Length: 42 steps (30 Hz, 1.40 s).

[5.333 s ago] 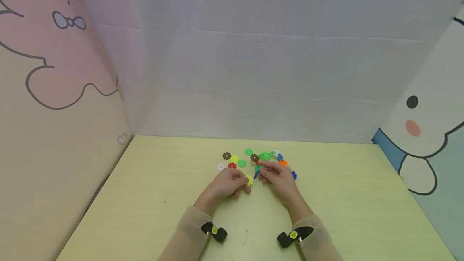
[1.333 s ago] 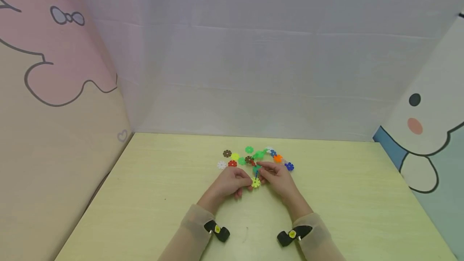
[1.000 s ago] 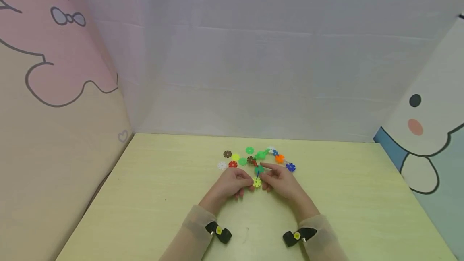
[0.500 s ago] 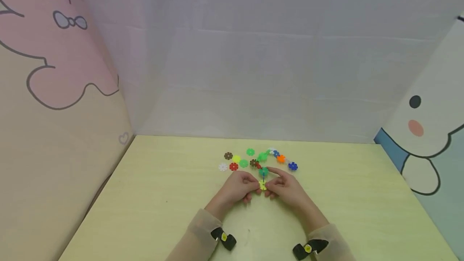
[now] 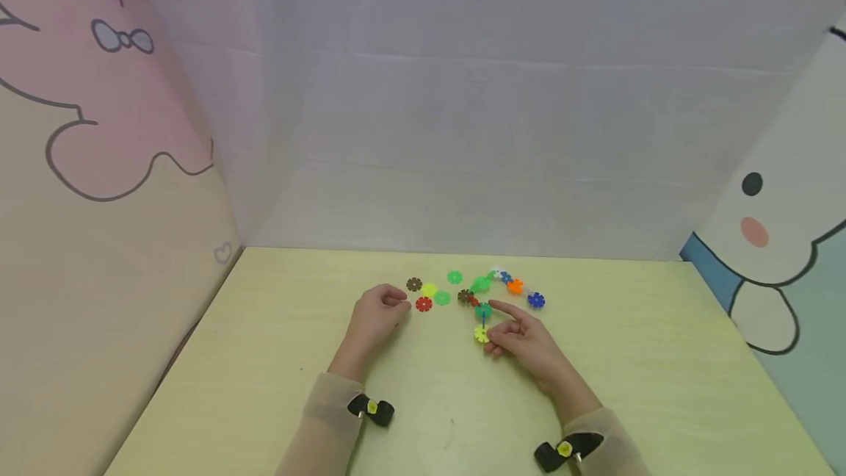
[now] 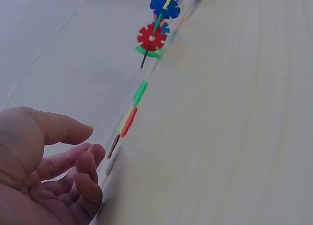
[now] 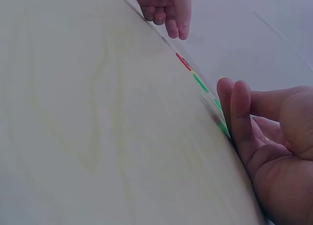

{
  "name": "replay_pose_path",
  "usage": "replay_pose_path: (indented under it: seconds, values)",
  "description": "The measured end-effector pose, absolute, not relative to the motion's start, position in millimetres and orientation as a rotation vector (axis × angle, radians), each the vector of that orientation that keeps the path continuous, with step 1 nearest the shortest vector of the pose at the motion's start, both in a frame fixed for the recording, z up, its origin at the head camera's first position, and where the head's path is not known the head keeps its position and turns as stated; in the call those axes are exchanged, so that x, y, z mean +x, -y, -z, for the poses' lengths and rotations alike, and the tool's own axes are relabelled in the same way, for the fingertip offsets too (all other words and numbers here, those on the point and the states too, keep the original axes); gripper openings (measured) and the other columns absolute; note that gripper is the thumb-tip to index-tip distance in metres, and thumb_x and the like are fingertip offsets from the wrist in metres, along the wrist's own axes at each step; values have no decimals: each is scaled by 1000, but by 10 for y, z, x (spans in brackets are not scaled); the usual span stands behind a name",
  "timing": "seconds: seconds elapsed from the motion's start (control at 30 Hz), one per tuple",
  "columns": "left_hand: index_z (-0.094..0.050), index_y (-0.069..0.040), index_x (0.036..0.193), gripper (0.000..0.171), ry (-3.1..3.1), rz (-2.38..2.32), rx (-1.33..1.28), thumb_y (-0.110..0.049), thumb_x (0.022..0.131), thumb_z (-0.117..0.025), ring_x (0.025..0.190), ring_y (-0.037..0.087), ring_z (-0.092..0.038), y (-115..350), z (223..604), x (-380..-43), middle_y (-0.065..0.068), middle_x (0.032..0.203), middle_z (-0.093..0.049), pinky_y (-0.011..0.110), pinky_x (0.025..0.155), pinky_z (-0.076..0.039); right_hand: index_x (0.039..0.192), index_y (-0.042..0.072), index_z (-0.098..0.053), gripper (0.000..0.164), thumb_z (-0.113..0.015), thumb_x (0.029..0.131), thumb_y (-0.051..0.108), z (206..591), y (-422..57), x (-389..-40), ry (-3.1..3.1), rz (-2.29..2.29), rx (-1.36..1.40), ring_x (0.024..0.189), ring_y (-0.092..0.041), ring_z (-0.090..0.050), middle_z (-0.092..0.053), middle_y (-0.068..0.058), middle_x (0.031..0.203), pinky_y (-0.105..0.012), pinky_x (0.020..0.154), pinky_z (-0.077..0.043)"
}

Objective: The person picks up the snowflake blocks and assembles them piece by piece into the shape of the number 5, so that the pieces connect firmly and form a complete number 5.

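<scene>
My right hand (image 5: 529, 347) pinches a yellow notched plastic disc (image 5: 481, 334) between thumb and fingers. That disc meets a blue disc (image 5: 484, 319) seen edge-on, at the near end of a chain of linked discs. Beyond the blue one come a teal disc (image 5: 483, 310), a red disc (image 5: 474, 301) and a brown disc (image 5: 465, 297). The right index finger extends close to the teal disc. My left hand (image 5: 377, 318) is over the table to the left, thumb and fingers apart, beside a loose red disc (image 5: 424, 304). A white disc there is hidden behind its fingers in the head view.
Loose discs lie between the hands: a brown one (image 5: 414, 284), a yellow one (image 5: 429, 290) and green ones (image 5: 442, 298). The chain curves back and right through green links, an orange disc (image 5: 515, 286) and a blue end disc (image 5: 536, 300). A pale curtain (image 5: 423, 131) stands behind the table.
The left hand brought the yellow disc to the blue disc at the chain's end, then let go and moved left to the loose discs. The right hand shifted its grip onto the yellow disc.
</scene>
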State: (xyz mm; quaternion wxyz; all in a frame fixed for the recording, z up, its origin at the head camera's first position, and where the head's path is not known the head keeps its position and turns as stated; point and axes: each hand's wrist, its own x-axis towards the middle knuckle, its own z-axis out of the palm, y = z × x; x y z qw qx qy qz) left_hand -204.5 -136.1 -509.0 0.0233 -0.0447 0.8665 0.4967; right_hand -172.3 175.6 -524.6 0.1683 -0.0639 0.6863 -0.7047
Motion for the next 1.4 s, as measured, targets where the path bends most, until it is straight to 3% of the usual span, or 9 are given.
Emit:
replay_pose_path:
  seconds: [0.17, 0.8, 1.13, 1.4]
  values:
    - [-76, -9, 125, 29, -2735, -1421, -126, -17, 98, -77, 92, 23, -67, 1507, 5133, -2073, 6, 104, -74, 40, 81, -56, 166, -2, -38, 66, -67, 106, -3, 5282, -1762, -1739, -1939, 2017, -186, 88, -20, -78, -76, -19, 108, -27, 81, -63]
    - [-79, -15, 131, 35, -2735, -1344, -13, -14, 97, -80, 82, 19, -60, 1527, 5161, -2078, 2, 95, -70, 34, 73, -49, 164, -4, -40, 68, -71, 103, -4, 5252, -1739, -1747, -1924, 2012, -114, 87, -20, -79, -76, -16, 106, -33, 89, -64]
    - [-79, -15, 119, 25, -2731, -1325, -1, -13, 94, -84, 80, 19, -59, 1517, 5169, -2061, 0, 91, -69, 35, 72, -47, 165, -2, -39, 69, -70, 103, -5, 5275, -1744, -1733, -1920, 2019, -112, 88, -21, -80, -74, -15, 104, -34, 91, -64]
    - [-68, -12, 107, 23, -2712, -1312, -48, -18, 92, -85, 81, 21, -57, 1516, 5142, -2056, 3, 90, -64, 35, 72, -47, 165, -1, -40, 70, -70, 103, -6, 5282, -1743, -1745, -1908, 2035, -114, 89, -22, -80, -71, -18, 107, -35, 91, -64]
